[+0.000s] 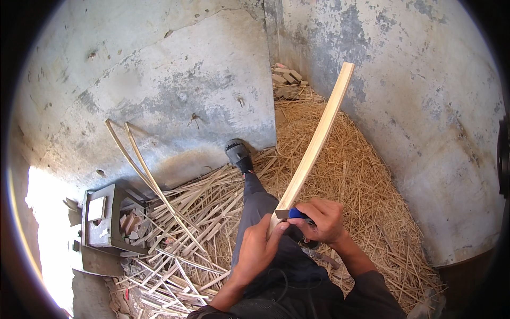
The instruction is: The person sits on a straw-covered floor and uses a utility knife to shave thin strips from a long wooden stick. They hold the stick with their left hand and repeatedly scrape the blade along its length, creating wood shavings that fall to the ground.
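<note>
A long pale strip of split wood or bamboo (317, 139) slants up and away to the right from my lap. My left hand (256, 245) is closed round its near end. In my right hand (322, 222) is a knife (282, 213) with a blue handle and a broad short blade. The blade lies across the strip just beyond my left thumb, touching or almost touching it. My right fingers wrap the handle, and the near end of the strip is hidden behind my left hand.
Loose split strips (186, 255) cover the floor at left, with straw-like shavings (340, 175) on the right. Two long strips (143, 170) lean against the wall (159, 95). A wooden box (103, 215) holding scraps stands at far left. My sandalled foot (239, 155) rests near the wall.
</note>
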Tool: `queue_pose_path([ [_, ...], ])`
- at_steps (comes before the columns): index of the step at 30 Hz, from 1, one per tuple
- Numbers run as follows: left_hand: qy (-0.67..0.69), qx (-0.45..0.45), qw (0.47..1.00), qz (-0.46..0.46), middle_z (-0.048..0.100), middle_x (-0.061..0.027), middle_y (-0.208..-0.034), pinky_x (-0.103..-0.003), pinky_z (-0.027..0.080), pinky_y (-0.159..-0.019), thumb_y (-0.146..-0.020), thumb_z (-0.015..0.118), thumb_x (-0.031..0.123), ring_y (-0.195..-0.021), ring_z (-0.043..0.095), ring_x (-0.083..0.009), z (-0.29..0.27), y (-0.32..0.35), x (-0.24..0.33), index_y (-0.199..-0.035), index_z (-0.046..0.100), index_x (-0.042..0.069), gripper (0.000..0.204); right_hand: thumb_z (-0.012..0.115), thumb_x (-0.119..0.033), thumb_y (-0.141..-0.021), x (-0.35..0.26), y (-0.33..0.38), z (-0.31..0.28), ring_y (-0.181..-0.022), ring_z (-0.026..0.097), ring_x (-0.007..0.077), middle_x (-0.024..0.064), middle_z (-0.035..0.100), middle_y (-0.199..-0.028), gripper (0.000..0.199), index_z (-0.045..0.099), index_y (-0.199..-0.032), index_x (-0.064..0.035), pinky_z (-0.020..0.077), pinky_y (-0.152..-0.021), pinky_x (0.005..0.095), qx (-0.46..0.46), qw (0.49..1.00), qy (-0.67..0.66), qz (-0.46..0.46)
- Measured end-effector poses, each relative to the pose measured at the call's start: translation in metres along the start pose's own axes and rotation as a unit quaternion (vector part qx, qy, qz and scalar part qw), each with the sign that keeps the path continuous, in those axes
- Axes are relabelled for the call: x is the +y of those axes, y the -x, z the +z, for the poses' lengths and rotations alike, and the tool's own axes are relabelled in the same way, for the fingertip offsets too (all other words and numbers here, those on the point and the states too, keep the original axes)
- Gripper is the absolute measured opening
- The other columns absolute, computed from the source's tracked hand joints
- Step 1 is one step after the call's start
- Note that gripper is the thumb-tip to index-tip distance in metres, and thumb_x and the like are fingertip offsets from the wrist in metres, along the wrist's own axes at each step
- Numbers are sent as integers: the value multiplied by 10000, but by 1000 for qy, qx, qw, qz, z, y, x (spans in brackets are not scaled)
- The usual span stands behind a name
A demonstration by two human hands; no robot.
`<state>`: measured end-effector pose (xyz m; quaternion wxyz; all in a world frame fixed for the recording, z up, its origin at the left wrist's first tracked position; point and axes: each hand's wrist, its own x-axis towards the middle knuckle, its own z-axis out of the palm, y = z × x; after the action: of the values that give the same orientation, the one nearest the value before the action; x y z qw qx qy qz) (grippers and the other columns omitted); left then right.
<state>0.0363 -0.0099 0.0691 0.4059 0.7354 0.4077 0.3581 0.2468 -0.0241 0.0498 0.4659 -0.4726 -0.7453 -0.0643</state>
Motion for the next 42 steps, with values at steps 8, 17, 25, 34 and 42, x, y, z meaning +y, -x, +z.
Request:
queue_pose_path([
  [8,-43,23,999,-12,588,-206,-652,-437,414,-552,-1099,661,247,-530,542,-333,4,2,-6,-940,640,-24,314,833,-379,-924,3,-3,-2,-576,653,235,39,669,-737,295,761,-992,-101,503,-524,370,8,1000,16,-6],
  [17,-73,4,996,-44,629,-250,-691,-501,456,-578,-1098,658,265,-612,643,-446,0,22,-25,-922,626,-22,338,842,-358,-931,35,-11,-6,-627,698,252,91,732,-791,296,796,-989,-71,535,-562,369,93,993,15,66],
  [25,-111,-77,986,-97,666,-233,-719,-491,484,-596,-1106,645,285,-655,684,-443,-20,68,-53,-930,661,-18,351,675,-558,-1057,153,-43,-47,-632,660,167,67,746,-790,544,812,-1044,-31,488,-567,320,186,961,118,167],
  [34,-46,-65,988,-135,597,-278,-695,-521,454,-605,-1143,573,320,-684,619,-524,-30,54,-64,-947,624,-15,392,686,-406,-1072,110,-12,-26,-602,628,143,47,723,-760,418,784,-1018,-3,467,-533,309,131,973,8,190],
  [42,63,-98,990,-76,560,-188,-752,-443,458,-656,-1174,508,275,-658,506,-301,-12,13,-39,-1221,635,-11,316,823,-389,-954,8,20,31,-607,683,285,95,703,-788,343,761,-1004,-55,534,-550,377,8,998,-39,54],
])
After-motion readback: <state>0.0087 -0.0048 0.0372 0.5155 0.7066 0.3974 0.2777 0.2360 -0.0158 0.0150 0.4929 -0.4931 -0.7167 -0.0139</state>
